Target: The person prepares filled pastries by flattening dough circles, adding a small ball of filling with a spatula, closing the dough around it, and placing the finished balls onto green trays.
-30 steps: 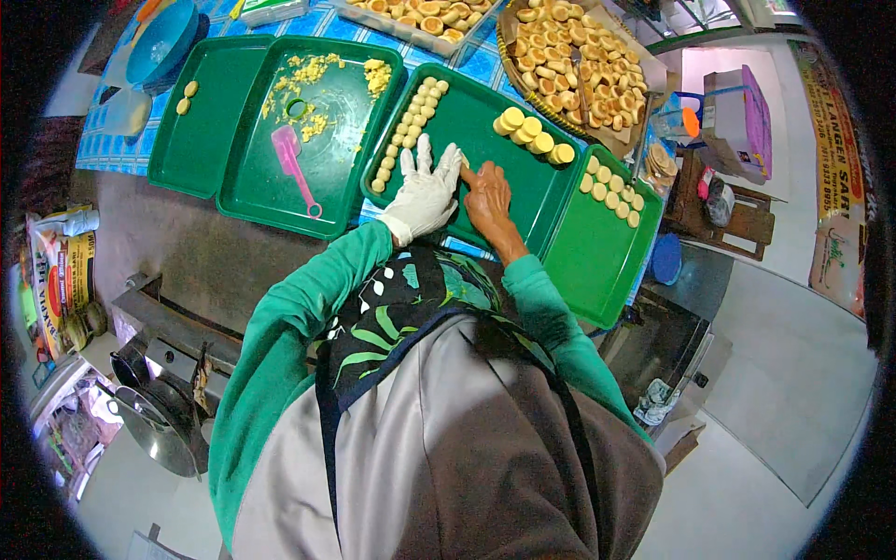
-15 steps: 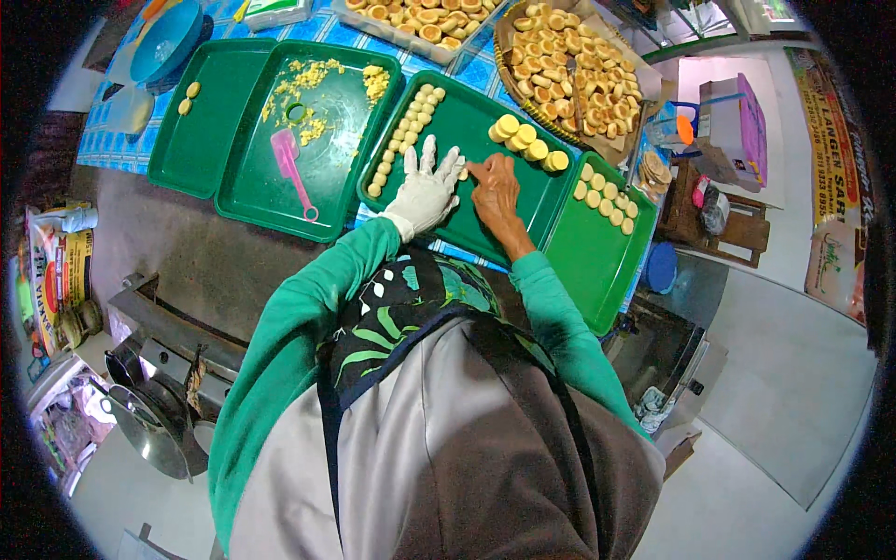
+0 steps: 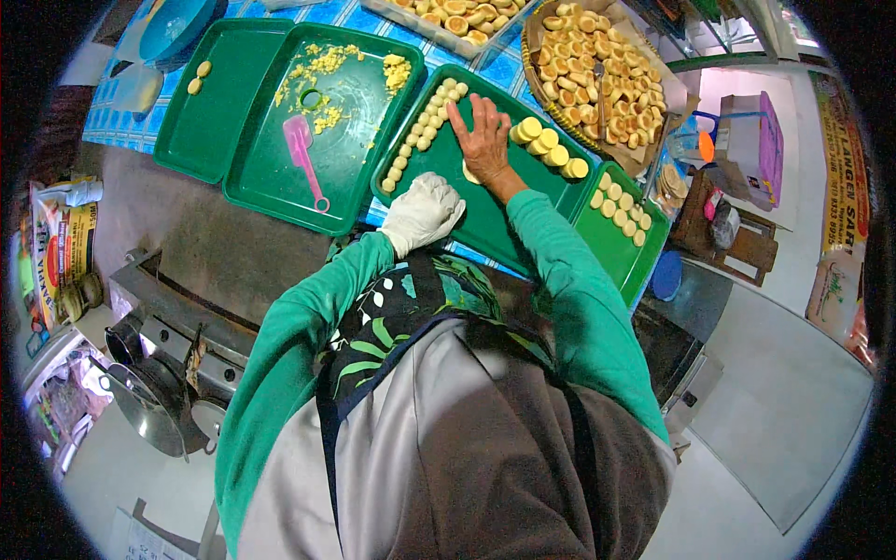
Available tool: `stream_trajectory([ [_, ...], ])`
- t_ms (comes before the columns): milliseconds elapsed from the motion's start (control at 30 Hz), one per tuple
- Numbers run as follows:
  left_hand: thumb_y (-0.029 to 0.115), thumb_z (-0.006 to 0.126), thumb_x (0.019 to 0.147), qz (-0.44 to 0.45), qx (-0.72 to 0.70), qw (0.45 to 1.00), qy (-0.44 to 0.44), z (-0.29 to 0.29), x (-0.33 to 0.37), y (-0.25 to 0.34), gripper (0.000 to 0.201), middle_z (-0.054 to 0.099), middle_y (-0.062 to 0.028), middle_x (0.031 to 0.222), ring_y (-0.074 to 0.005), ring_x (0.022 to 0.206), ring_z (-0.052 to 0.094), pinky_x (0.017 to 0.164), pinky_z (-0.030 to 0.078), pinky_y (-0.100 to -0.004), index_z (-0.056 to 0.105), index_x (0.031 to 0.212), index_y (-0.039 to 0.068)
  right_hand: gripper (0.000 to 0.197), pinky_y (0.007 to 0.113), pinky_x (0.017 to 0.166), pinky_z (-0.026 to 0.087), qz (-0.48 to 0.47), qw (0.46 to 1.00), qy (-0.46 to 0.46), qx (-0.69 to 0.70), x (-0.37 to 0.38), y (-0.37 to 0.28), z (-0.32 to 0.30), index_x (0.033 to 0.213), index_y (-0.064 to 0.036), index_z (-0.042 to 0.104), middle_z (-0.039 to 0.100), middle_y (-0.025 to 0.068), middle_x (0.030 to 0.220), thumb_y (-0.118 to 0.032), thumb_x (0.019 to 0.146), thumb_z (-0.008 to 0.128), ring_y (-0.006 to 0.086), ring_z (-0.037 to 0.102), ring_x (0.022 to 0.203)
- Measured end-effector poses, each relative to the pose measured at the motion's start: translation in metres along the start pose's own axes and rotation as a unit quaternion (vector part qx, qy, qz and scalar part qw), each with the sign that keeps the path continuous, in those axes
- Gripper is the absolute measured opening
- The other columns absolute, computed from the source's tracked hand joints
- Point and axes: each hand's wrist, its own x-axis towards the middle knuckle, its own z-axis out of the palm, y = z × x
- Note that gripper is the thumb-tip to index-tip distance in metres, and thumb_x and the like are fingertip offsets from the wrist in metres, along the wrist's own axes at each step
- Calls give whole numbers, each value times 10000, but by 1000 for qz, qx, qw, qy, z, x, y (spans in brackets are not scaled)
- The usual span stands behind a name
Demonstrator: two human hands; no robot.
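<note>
Dough balls (image 3: pixel 411 149) line the left side of the green tray (image 3: pixel 495 224); my bare right grip (image 3: pixel 485 147), fingers apart, is beside them. My gloved left grip (image 3: pixel 427 211) looks curled, contents I cannot tell. I'd judge a light fingertip pinch best, sparing neighbouring balls.

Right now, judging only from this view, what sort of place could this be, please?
Probably a small bakery or a home kitchen making pastries: pale, dough-like balls line a green tray, browned round pastries fill a round basket, and a pink spatula lies in another tray.
</note>
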Motion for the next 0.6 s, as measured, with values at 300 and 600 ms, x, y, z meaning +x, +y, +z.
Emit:
stream_trajectory([
  [300, 192, 647, 866, 66, 23, 995, 78, 7, 4, -7, 165, 600, -112, 797, -310, 844, 584, 837, 468, -409, 606, 810, 41, 650, 542, 934, 333, 6, 999, -32, -21, 9, -3, 0, 1476, -197, 388, 429, 230, 1407, -88, 855, 549, 380, 444, 1236],
  [600, 209, 643, 872, 56, 21, 996, 71, 8, -3, -5, 178, 612, -119, 831, -314, 892, 590, 852, 471, -412, 618, 834, 37, 653, 577, 938, 338, 39, 997, -62, -17, 6, -20, 1, 1500, -182, 357, 423, 280, 1407, -96, 875, 525, 410, 442, 1230],
])
